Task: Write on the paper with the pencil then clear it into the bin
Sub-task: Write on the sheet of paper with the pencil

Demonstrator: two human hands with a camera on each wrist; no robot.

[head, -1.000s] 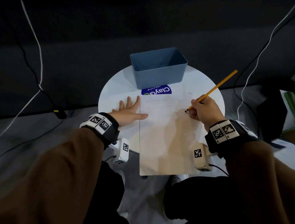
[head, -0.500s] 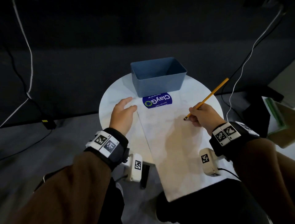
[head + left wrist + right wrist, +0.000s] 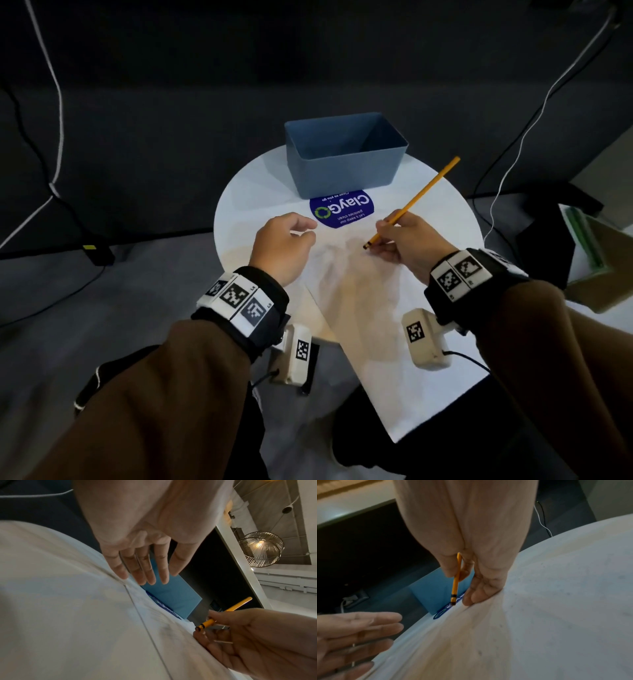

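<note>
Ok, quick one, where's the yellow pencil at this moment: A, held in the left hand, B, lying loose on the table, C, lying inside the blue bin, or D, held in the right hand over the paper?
D: the right hand grips the pencil, its lower end just over the paper, while the left hand holds nothing.

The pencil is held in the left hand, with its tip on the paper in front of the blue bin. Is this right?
Not quite. The right hand holds the pencil, as the head view shows; the left hand holds nothing. The rest stands: the tip is at the paper, in front of the blue bin.
</note>
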